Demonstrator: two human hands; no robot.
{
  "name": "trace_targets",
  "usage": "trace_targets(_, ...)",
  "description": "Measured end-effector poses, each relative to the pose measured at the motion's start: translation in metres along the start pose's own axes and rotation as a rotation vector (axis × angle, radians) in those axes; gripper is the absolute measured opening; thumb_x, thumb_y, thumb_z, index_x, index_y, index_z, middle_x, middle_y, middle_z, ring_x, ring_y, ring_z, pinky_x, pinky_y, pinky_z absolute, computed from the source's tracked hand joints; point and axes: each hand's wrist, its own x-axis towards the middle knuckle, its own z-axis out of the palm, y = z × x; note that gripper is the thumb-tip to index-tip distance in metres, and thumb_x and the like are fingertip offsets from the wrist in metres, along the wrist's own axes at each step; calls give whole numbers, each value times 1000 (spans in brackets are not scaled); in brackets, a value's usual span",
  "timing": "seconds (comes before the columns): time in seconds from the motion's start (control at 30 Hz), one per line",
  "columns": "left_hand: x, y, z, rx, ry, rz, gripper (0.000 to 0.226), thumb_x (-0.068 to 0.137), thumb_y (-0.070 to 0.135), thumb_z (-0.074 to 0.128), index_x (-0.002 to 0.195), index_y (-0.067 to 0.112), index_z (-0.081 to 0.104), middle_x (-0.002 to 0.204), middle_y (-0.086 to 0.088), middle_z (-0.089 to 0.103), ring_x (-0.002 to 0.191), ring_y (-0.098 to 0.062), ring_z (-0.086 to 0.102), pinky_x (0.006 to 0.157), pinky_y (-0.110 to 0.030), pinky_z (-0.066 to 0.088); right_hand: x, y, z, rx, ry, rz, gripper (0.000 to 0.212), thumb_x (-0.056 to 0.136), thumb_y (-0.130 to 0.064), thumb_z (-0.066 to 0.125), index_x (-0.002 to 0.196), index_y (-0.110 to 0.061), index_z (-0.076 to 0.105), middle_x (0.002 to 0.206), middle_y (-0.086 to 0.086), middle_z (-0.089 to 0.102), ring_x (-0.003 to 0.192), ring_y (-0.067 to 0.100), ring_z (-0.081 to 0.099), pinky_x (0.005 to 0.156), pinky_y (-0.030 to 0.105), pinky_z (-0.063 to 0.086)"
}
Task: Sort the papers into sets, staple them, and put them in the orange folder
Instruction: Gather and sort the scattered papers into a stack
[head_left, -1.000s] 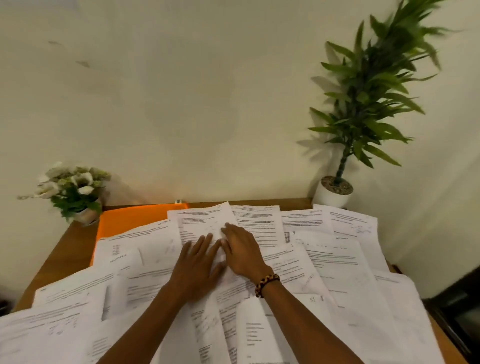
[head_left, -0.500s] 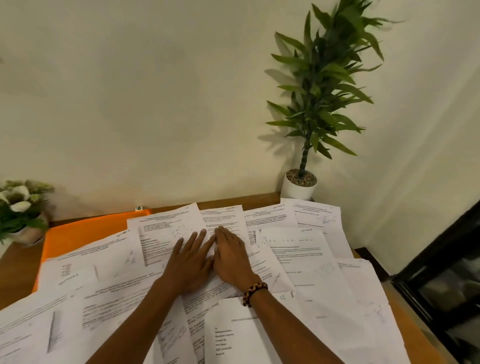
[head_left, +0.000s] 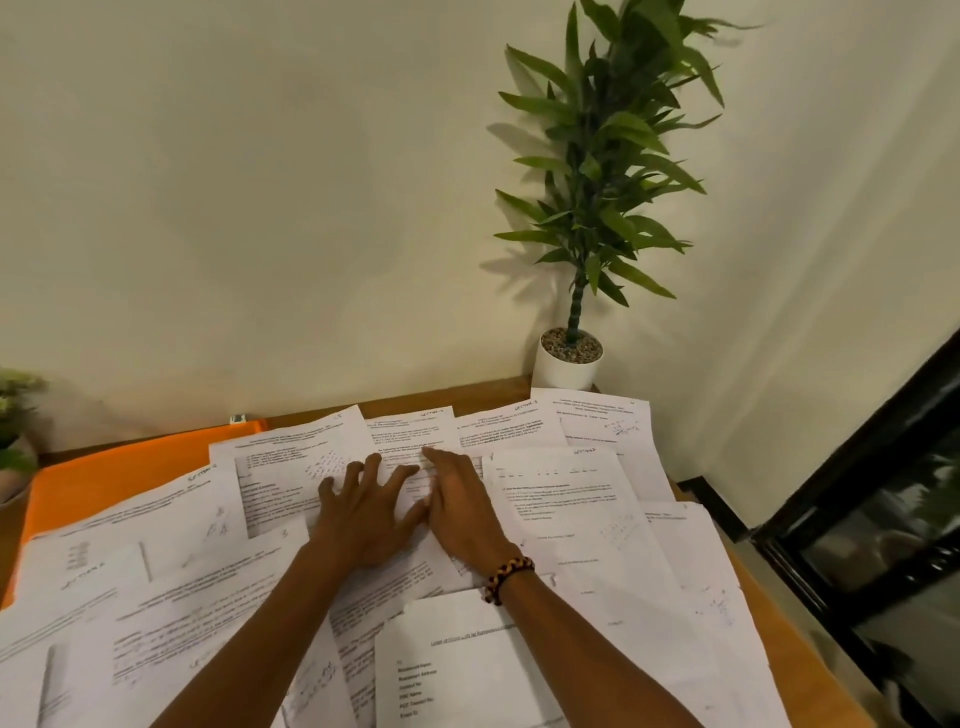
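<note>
Left hand (head_left: 366, 512) flat with fingers spread, right hand (head_left: 460, 506) flat beside it, both pressing on the papers (head_left: 571, 499) and gripping nothing, papers covering the wooden table (head_left: 488, 397) to its right edge, orange folder (head_left: 119, 467) half buried far left, potted plant (head_left: 569, 358) far right corner.

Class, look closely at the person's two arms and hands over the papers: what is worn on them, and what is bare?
Both forearms are bare, no sleeves showing. The right hand has a braided bracelet in black, yellow and red at the wrist. The left hand wears nothing visible, no rings or watch.
</note>
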Motion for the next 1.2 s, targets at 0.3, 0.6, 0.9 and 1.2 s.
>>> trace_targets(0.3, -5, 9, 10, -35, 17, 96, 82, 84, 85, 23, 155, 42, 19, 170, -2, 4, 156, -28, 5, 122, -63, 2, -17, 27, -64, -225, 201, 340, 32, 90, -15, 62, 121, -19, 54, 120, 5, 55, 116, 25, 47, 94, 40, 47)
trace_targets(0.6, -10, 18, 17, -112, 23, 126, 87, 78, 81, 5, 156, 44, 16, 170, -4, 5, 156, -28, 4, 121, -65, 3, -24, 36, -69, -62, -16, 438, 20, 87, -26, 73, 99, -18, 59, 84, -6, 60, 98, 24, 62, 94, 41, 49)
trace_targets(0.9, -22, 22, 23, -135, 64, 145, 118, 67, 103, 16, 160, 31, 8, 170, 3, 0, 157, -19, 0, 124, -57, -3, -23, 25, -77, -73, 217, 459, 21, 97, -15, 61, 81, -18, 48, 73, -9, 52, 78, 23, 55, 62, 28, 34)
trace_targets(1.2, -25, 20, 18, -145, 60, 112, 126, 64, 104, 22, 161, 24, 6, 170, 3, 6, 157, -18, 5, 125, -57, 1, -23, -8, -131, -138, 955, 147, 12, 105, -14, 50, 98, -7, 58, 98, 5, 61, 80, 20, 57, 61, 29, 35)
